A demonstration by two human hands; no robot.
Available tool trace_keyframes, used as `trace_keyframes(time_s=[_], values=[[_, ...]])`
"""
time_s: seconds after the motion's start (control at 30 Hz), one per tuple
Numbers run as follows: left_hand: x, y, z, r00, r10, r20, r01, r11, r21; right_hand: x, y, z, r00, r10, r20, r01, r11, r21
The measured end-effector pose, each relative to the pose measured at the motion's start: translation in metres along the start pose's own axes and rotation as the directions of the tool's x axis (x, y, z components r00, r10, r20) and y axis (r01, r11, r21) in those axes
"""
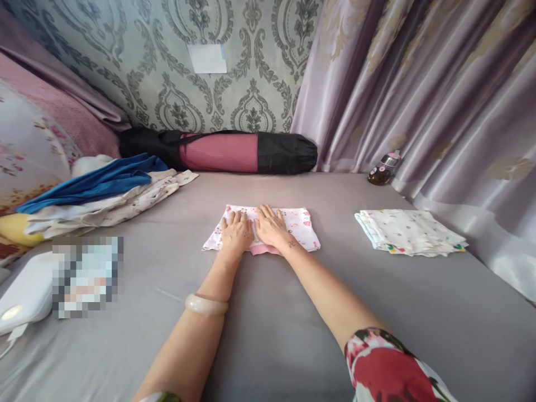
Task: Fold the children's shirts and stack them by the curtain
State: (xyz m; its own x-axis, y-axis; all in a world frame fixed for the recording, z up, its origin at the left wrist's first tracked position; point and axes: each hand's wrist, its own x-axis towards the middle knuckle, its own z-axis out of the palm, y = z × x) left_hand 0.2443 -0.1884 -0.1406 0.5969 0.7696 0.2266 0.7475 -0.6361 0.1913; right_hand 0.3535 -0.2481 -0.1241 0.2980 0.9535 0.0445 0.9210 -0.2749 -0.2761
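Observation:
A white cloth garment with a pink and red print (299,228) lies folded flat on the grey sheet in front of me. My left hand (237,230) rests palm down on its left half, fingers stretched out. Beside it, my right hand (270,224) presses flat near the middle, fingers extended forward. A strip of pink fabric (264,249) peeks out at the near edge between my wrists. What kind of garment it is, I cannot tell. The cloth under both palms is hidden.
To the right lies a stack of folded printed cloths (412,230), with a small bottle (384,168) behind it. A black and pink roll bag (218,152) lies along the wall. At left are a blue garment (96,184), a white device (31,290) and a blurred-out item (87,279).

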Motion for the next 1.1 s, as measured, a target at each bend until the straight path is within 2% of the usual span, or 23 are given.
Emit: trace_keyframes(time_s=[0.3, 0.43, 0.5, 0.63, 0.77, 0.87, 1.0, 1.1], values=[[0.002, -0.002, -0.003, 0.998, -0.032, 0.049, 0.034, 0.998, -0.056, 0.002, 0.001, 0.009, 0.999, 0.018, 0.027, -0.019, 0.999, 0.027], [0.005, -0.005, -0.004, 0.999, -0.032, 0.032, 0.036, 0.994, -0.108, 0.004, 0.001, 0.007, 0.998, 0.032, 0.053, -0.033, 0.999, 0.022], [0.009, -0.009, -0.006, 0.997, -0.067, 0.022, 0.070, 0.985, -0.160, 0.004, -0.002, 0.006, 0.997, 0.041, 0.064, -0.043, 0.999, 0.025], [0.016, -0.021, -0.015, 0.975, -0.223, 0.023, 0.218, 0.920, -0.325, 0.007, -0.018, 0.004, 0.999, 0.028, 0.045, -0.030, 0.999, 0.045], [0.018, -0.038, -0.025, 0.926, -0.374, 0.041, 0.340, 0.785, -0.518, 0.014, -0.038, 0.008, 0.999, 0.018, 0.026, -0.020, 0.998, 0.067], [0.019, -0.049, -0.024, 0.876, -0.482, 0.018, 0.369, 0.645, -0.670, 0.019, -0.044, 0.013, 0.998, 0.052, 0.046, -0.055, 0.996, 0.069], [0.021, -0.060, -0.016, 0.779, -0.627, 0.015, 0.312, 0.368, -0.876, 0.022, -0.044, 0.019, 0.997, 0.057, 0.057, -0.060, 0.997, 0.043], [0.022, -0.063, -0.014, 0.699, -0.708, 0.102, 0.255, 0.114, -0.960, 0.022, -0.043, 0.020, 0.997, 0.055, 0.062, -0.057, 0.998, 0.028]])
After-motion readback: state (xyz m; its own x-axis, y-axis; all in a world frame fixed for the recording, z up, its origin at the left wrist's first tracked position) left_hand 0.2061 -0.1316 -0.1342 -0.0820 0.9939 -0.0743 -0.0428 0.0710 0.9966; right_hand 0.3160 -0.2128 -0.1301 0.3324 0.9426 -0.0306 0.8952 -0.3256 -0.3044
